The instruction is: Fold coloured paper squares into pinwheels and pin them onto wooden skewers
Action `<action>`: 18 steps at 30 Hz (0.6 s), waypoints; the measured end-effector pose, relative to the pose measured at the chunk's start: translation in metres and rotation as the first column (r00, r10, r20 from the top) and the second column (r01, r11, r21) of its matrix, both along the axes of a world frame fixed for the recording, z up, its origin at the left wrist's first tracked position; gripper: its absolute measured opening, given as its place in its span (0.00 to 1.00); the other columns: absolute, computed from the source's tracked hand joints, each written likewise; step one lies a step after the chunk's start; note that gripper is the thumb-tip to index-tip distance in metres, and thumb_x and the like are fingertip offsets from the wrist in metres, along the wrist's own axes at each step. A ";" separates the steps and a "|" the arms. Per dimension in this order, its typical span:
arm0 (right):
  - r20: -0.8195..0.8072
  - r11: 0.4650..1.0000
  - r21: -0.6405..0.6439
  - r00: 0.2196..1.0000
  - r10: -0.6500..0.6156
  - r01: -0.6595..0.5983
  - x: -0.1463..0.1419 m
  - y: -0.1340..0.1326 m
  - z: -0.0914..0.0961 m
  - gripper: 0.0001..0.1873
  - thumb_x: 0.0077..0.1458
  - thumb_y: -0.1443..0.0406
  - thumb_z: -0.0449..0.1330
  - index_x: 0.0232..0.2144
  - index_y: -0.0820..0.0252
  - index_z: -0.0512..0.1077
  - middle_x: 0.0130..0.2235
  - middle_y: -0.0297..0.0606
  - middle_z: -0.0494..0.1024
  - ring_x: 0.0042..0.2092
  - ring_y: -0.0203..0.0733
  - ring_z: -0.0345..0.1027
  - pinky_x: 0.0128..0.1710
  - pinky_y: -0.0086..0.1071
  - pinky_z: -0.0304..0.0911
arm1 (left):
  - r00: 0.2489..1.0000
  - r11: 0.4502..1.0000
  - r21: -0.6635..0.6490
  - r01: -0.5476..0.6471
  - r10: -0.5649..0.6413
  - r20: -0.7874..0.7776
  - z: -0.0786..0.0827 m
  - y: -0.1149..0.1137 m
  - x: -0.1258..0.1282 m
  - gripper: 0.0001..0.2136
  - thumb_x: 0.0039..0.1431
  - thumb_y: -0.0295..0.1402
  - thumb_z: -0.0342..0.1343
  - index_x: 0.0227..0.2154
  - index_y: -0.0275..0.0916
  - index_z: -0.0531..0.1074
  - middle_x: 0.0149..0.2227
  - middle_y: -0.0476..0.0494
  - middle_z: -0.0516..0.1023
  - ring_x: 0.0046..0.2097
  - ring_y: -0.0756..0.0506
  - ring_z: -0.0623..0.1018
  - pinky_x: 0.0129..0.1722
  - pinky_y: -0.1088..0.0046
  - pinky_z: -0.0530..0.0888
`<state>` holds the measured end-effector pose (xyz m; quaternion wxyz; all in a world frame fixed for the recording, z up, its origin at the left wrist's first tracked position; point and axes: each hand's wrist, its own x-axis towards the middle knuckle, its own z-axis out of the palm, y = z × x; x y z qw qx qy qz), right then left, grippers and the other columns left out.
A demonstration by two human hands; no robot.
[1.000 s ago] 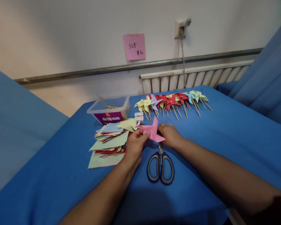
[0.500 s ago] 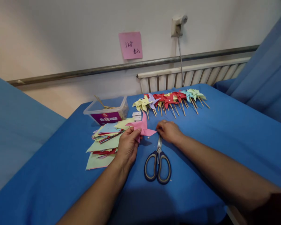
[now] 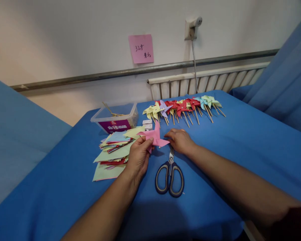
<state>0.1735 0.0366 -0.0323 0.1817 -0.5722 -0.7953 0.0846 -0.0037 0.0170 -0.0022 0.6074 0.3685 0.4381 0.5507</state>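
My left hand (image 3: 139,154) pinches a pink paper pinwheel head (image 3: 155,137) between thumb and fingers. Its blades are folded in, and there is no stick on it. My right hand (image 3: 180,140) hovers low over the cloth just right of the pinwheel, fingers bent and slightly apart, with nothing visible in them. Below it lie dark-handled scissors (image 3: 170,177); the right hand hides their blade tips. A tiny shiny piece (image 3: 160,147) rests on the cloth beneath the pinwheel's right blade.
Stacked coloured paper (image 3: 112,154) lies left of my left hand. Behind it stand a clear plastic box (image 3: 115,117) with sticks and small white boxes (image 3: 147,124). Finished pinwheels (image 3: 183,106) line the back of the blue-covered table (image 3: 215,201), near a radiator (image 3: 210,75).
My right hand's fingers have reached slightly left and spread a little. My left hand still holds the pink pinwheel head; the whole view has shifted slightly.
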 end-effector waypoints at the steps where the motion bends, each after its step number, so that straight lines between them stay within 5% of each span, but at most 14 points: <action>1: 0.007 1.000 -0.005 1.000 0.022 -0.022 0.000 0.000 0.000 0.13 0.59 0.64 0.53 0.44 0.51 0.73 0.43 0.37 0.76 0.47 0.43 0.67 0.44 0.35 0.54 | 1.000 1.000 -0.002 0.001 -0.001 0.005 0.000 0.000 0.000 0.08 0.43 0.29 0.65 0.25 0.34 0.71 0.23 0.52 0.70 0.24 0.54 0.68 0.26 0.78 0.65; 18: -0.047 0.999 -0.032 0.999 0.025 -0.026 0.007 0.011 -0.010 0.13 0.58 0.66 0.54 0.44 0.55 0.72 0.45 0.38 0.75 0.46 0.40 0.68 0.46 0.32 0.56 | 0.999 1.000 -0.016 -0.024 0.024 0.034 0.002 0.004 -0.005 0.10 0.41 0.29 0.67 0.25 0.34 0.71 0.23 0.51 0.72 0.25 0.54 0.70 0.27 0.78 0.67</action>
